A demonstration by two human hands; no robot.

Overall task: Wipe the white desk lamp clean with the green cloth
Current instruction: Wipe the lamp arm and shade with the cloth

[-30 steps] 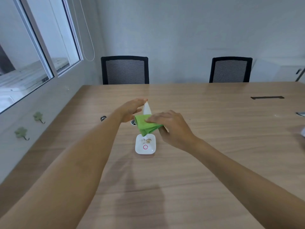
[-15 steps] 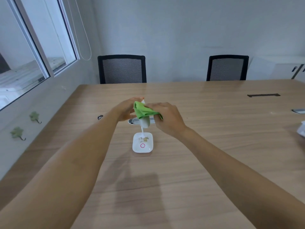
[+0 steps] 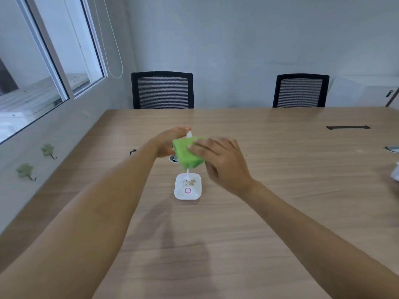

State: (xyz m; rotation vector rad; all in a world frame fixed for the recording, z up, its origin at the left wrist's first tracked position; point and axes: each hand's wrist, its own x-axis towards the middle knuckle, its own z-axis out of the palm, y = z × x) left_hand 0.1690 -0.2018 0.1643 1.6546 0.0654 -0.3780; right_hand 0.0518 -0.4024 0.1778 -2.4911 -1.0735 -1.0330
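Note:
The white desk lamp [image 3: 187, 194] stands on the wooden table; its square base shows a pink ring and brownish specks. Its thin stem rises into the green cloth [image 3: 186, 154], which is wrapped over the lamp's upper part. Only a white tip pokes out above the cloth. My right hand [image 3: 220, 162] presses the cloth against the lamp from the right. My left hand [image 3: 170, 142] holds the lamp's top from the left, behind the cloth.
Two black mesh chairs [image 3: 162, 90] [image 3: 300, 91] stand at the table's far edge. A black cable slot [image 3: 348, 127] is set in the table at right. A round grommet [image 3: 174, 159] lies behind the lamp. A wall with windows runs along the left.
The cloth in my right hand has slid up the lamp and then back down over its upper part. My left hand has stayed on the lamp's top.

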